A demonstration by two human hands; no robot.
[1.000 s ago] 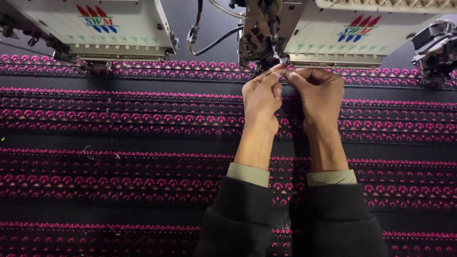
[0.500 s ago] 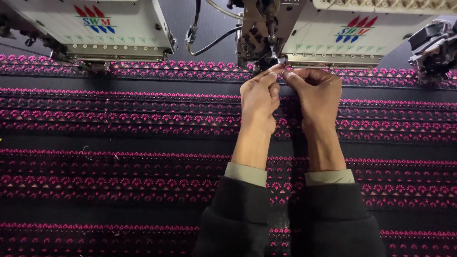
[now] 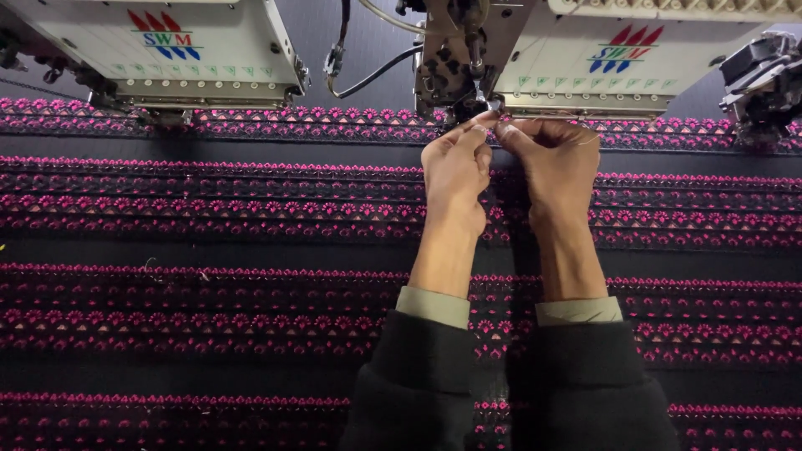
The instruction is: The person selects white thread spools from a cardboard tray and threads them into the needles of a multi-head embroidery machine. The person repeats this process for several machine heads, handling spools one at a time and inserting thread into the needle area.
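Reaching up to the needle area (image 3: pixel 474 104) under the middle head (image 3: pixel 535 58), both hands meet fingertip to fingertip just below the metal parts; left hand (image 3: pixel 455 171) has thumb and forefinger pressed together, right hand (image 3: pixel 555 163) likewise pinched, probably on a thread, though the thread itself is too fine to make out. The needle area sits at the top centre, directly above the black cloth (image 3: pixel 209 250), which lies flat beneath both wrists. Risks, as judged: fingers are touching the needle mechanism, so a start of the machine would catch them; a tug too hard could snap or pull out whatever is pinched; a sleeve dragging on the cloth could shift it and spoil the rows. Count: two hands, two white heads fully in view (second head (image 3: pixel 167 50) at left), part of a third mechanism (image 3: pixel 764 79) at right, six pink stitched bands across the cloth
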